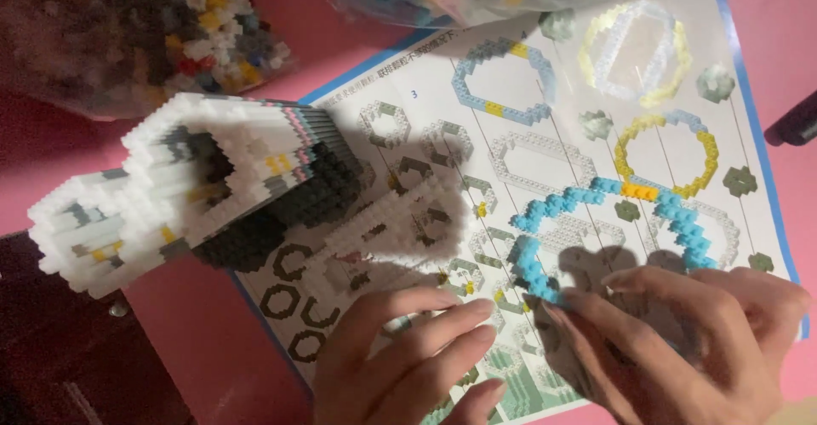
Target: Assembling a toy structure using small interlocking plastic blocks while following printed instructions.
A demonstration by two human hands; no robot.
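Both hands low on the sheet: right hand spread flat, fingers pressing the lower end of the blue ring, not closed round it; left hand beside it, fingers loosely extended, palm down, holding nothing. Ring is light-blue small bricks with one orange piece on top, lying on the printed diagrams. White-and-black model lies on its side at left, partly over the sheet. Brick bags at top, on pink table

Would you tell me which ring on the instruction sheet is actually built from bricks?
The bright blue brick ring with an orange segment, at the right hand; the others are flat printed pictures.
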